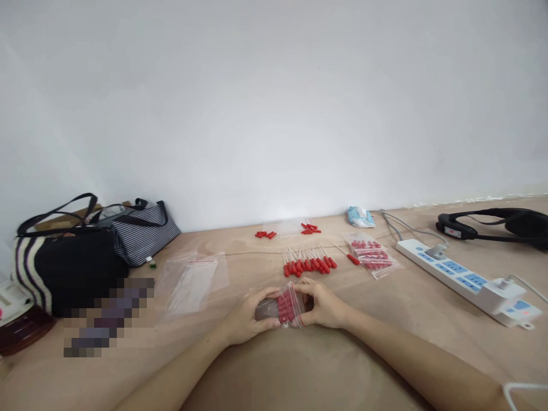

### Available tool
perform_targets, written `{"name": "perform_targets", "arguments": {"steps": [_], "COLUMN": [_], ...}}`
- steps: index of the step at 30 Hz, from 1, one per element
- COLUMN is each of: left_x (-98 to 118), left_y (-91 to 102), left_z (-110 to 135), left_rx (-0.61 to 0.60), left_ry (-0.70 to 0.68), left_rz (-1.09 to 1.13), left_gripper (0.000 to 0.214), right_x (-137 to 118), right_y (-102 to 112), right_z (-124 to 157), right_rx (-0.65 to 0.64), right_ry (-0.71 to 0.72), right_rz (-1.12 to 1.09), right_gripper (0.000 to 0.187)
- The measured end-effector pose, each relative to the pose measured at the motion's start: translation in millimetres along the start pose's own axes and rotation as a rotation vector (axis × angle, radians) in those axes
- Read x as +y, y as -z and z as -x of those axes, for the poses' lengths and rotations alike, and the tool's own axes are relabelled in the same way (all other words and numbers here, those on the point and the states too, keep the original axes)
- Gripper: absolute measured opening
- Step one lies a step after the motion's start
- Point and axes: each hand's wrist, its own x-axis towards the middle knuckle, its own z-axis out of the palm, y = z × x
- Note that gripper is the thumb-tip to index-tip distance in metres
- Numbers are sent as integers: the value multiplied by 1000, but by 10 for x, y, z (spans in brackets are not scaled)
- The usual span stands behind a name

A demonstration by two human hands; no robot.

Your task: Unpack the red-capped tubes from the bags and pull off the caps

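A small clear zip-lock bag with red-ended pieces inside is held up between my two hands near the table's front. My left hand curls around the bag's left side, its fingers and thumb closed on it. On the other side, my right hand pinches the bag by its red-striped zip edge. Just beyond my hands lies a row of thin pale sticks with red handles. One single red-handled stick rests to their right, beside several filled zip-lock bags.
Flat, clear zip-lock bags lie left of my hands. Smaller red-handled groups sit near the wall. At right are a power strip with cables, a blue tissue pack and a black headset. Bags stand at left.
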Motion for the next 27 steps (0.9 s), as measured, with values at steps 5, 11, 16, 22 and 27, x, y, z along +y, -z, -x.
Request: {"name": "perform_targets", "arguments": {"steps": [5,11,16,22,27], "left_x": [8,-15,-33,-17,-35], "left_y": [11,-22,-29,-37,-39], "left_z": [-12,11,5,-3,-3], "left_rx": [10,22,17,30,32], "left_ry": [-49,-78,-62,-19,-16], "left_rz": [-33,-32,-25,9,-12], "left_gripper": [47,44,42,39,39], "right_x": [42,48,58,5,14], "right_y": [-19,-45,-48,-65,-111], "right_z": [-10,-10,-14,4,-18], "right_rx": [4,26,-8,-29,-50], "right_ry": [12,-30,-48,-49,-71], "right_rz": [54,26,82,-39,-241], "right_gripper": [36,34,38,27,18]}}
